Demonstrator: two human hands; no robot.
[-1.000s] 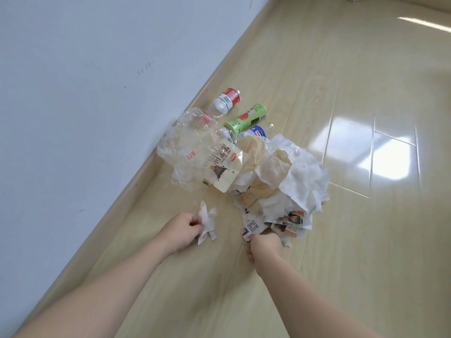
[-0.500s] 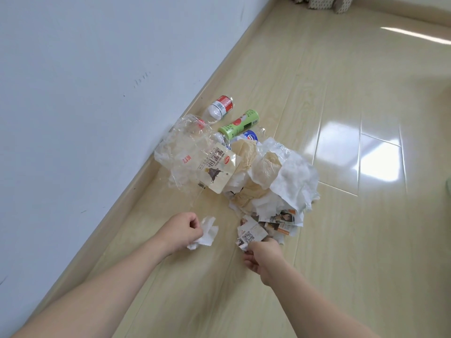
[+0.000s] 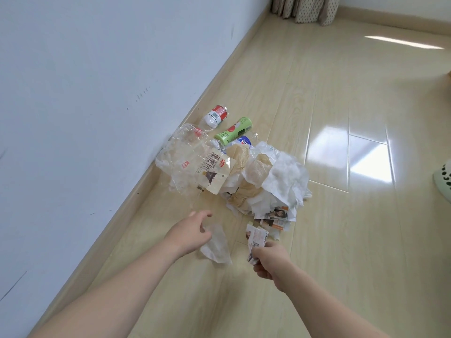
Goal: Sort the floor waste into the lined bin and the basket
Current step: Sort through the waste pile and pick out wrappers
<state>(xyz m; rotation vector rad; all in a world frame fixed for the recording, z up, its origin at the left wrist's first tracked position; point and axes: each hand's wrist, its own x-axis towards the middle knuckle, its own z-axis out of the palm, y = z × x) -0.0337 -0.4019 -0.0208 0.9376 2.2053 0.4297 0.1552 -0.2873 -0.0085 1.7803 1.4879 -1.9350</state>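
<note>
Fingers of the right hand (image 3: 267,258) are curled round a crumpled printed paper scrap with a QR code (image 3: 255,240), pinching it at its lower end so most of it sticks up above the fist. The left hand (image 3: 189,234) has its fingers loosely spread, and a crumpled white tissue (image 3: 216,247) sits just beside and below them; whether it is pinched or already let go cannot be told. Both pieces are just off the near edge of the mixed heap of tissues, brown paper and clear plastic wrappers (image 3: 244,176) lying by the skirting board, with a green-labelled plastic bottle (image 3: 233,131) and a red-labelled clear bottle (image 3: 214,115) behind it. Only a pale green perforated container (image 3: 444,181) shows at the right edge; the other receptacle is out of view. To do this step well, firm up the left grip first, then carry both papers together to one container.
</note>
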